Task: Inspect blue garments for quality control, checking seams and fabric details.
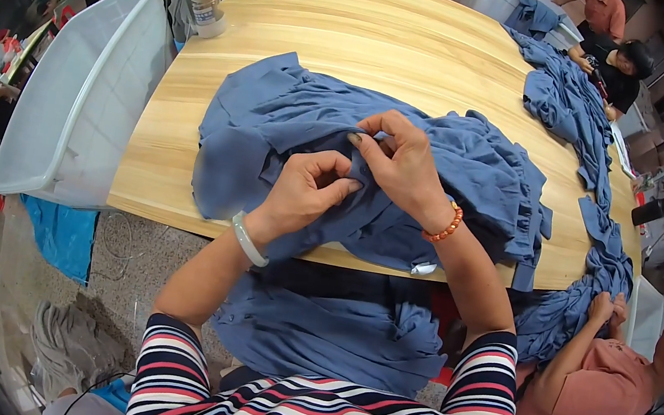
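Standing far to the left of the fingers point(373, 156) is a big white tub point(78, 108). Below it, a bright blue sheet point(63, 238) shows, down and left of the fingers. A small bottle point(204, 13) with a pale lid stands on the yellow table point(358, 20), up and left of the fingers. The main blue cloth point(278, 107) lies on the table, right under the fingers, with soft folds on both sides of them. The left hand point(308, 187) is curled, its thumb and pointer tips almost meeting on a bit of this cloth. A pale green ring point(248, 240) goes around that wrist. A second blue cloth point(314, 337) sits below the fingers, past the table's edge. Just up and to the right, the right hand point(400, 162) pinches a fold of the main blue cloth, thumb and pointer nearly closed. A white tag point(424, 268) shows at the table's near edge, and orange beads point(448, 226) go around the right wrist. Well to the right of the fingers, a long heap of blue cloth point(566, 109) runs down the table's side, and a person in a pink top point(600, 385) has both hands on its low end.
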`<state>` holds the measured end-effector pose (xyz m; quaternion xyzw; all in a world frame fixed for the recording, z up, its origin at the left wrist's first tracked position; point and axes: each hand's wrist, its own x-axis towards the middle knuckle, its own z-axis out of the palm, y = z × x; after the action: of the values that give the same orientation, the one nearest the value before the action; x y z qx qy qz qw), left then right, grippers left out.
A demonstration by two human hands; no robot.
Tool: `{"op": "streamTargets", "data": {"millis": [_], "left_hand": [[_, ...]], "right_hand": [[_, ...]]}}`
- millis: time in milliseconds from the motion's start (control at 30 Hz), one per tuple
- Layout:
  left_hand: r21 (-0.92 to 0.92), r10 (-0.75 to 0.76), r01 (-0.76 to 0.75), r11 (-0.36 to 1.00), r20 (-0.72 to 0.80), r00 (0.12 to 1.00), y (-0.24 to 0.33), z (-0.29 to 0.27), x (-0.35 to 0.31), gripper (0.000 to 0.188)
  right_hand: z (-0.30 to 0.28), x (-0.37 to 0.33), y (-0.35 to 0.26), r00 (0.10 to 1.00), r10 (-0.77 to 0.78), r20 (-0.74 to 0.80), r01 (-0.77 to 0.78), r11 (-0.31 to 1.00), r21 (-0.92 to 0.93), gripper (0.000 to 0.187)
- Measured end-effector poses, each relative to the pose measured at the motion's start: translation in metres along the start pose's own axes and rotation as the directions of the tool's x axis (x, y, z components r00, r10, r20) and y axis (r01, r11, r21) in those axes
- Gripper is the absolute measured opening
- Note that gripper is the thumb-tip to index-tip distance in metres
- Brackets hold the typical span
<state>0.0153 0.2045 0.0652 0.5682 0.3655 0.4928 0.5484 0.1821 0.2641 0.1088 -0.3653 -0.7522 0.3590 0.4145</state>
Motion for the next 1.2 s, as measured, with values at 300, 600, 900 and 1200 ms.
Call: {"op": "streamTargets", "data": {"millis": [300, 600, 900, 1200], "left_hand": [[-0.157, -0.065, 0.053, 0.986, -0.068, 0.996, 0.006, 0.002, -0.001, 0.005], [-0.160, 0.029, -0.057, 0.985, -0.172, 0.985, 0.010, 0.007, 0.002, 0.010], [0.086, 0.055, -0.038, 0.996, -0.204, 0.977, 0.000, 0.003, 0.001, 0.009], [0.106, 0.178, -0.157, 0.982, -0.244, 0.953, 0.008, 0.008, -0.003, 0.008]], "right_hand": [[0.002, 0.001, 0.005, 0.987, -0.159, 0.009, 0.159, 0.984, -0.083, 0.009], [-0.015, -0.003, 0.001, 0.960, 0.120, 0.255, -0.176, 0.961, 0.211, 0.010], [-0.016, -0.012, 0.002, 0.963, 0.028, 0.267, -0.077, 0.982, 0.174, 0.010], [-0.014, -0.018, -0.011, 0.975, -0.077, 0.210, 0.074, 0.997, 0.019, 0.015]]}}
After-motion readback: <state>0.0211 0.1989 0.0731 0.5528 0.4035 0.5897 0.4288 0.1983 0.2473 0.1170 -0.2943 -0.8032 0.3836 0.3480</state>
